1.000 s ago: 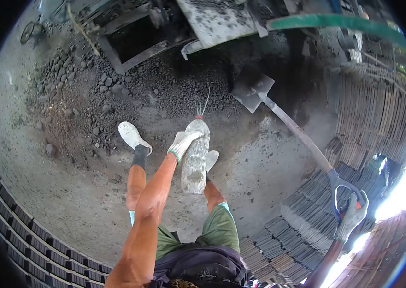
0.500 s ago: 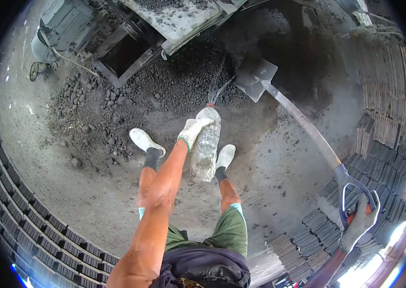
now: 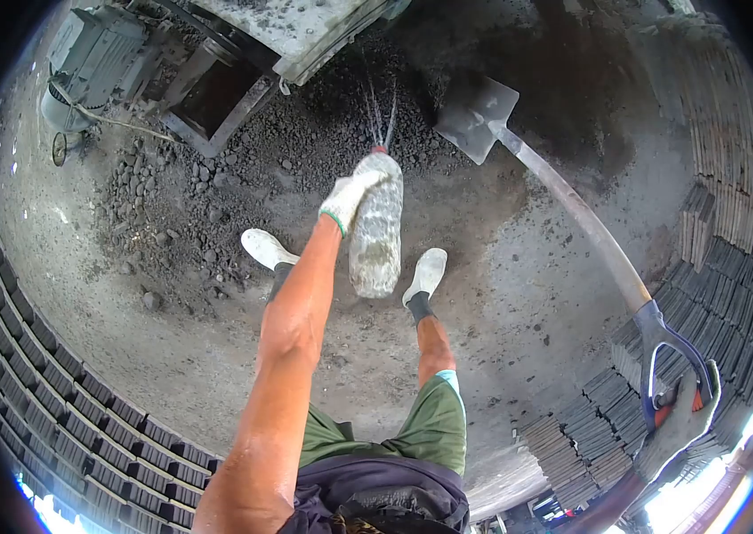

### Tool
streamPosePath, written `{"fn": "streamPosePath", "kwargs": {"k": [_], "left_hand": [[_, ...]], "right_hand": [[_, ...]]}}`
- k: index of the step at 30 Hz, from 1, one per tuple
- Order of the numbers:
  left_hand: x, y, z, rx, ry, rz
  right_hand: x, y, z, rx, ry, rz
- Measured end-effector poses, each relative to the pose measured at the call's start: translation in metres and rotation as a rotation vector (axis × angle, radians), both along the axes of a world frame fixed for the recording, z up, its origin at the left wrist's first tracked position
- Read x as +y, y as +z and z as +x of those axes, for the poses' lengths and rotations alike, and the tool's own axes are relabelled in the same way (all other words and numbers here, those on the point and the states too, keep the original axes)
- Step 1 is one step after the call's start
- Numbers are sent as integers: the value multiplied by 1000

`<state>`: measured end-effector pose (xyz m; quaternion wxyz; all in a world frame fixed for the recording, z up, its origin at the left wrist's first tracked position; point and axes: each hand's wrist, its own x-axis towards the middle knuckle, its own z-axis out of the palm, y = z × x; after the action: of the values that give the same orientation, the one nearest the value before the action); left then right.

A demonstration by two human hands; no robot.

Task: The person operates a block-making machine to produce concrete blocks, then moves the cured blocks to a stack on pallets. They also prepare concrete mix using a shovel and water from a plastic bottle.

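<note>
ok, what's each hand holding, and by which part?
Left hand: a bottle, by its upper part, near the red cap. Right hand: a shovel, by the D-shaped grip at its handle end.

The stones (image 3: 140, 187) lie on the floor (image 3: 519, 329) in front of the two shoes (image 3: 424, 274), mostly to the left. The motor (image 3: 100, 53) is past them, far to the left, with the frame (image 3: 247, 116) just to its right. The shovel (image 3: 572, 205) is on the right, its blade beside the stones. The stacks (image 3: 723, 303) are farther right. The racks (image 3: 65, 392) are at the near left.
</note>
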<state>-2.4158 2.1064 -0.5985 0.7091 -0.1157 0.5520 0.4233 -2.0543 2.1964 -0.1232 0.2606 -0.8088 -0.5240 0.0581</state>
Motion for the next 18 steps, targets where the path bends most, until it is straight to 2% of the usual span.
{"fn": "streamPosePath", "kwargs": {"k": [2, 4, 6, 9, 11, 12, 15, 18], "left_hand": [[-16, 1, 24, -53, -22, -32], [-26, 11, 40, -14, -77, -98], [-34, 1, 48, 9, -76, -137], [-41, -16, 36, 31, -72, -144], [-29, 4, 16, -5, -37, -139], [-19, 7, 8, 31, -88, -138], [-15, 9, 6, -13, -56, -134], [-40, 7, 16, 63, -65, -170]], "right_hand": [[2, -1, 8, -2, -1, -22], [3, -3, 18, -3, -2, -32], [4, -4, 23, -4, -4, -30], [4, -2, 18, 51, -24, -44], [4, -1, 14, -28, -51, -33], [5, -1, 11, -67, -59, -23], [7, 7, 2, -85, -40, -50], [8, 7, -15, -65, -26, -63]]}}
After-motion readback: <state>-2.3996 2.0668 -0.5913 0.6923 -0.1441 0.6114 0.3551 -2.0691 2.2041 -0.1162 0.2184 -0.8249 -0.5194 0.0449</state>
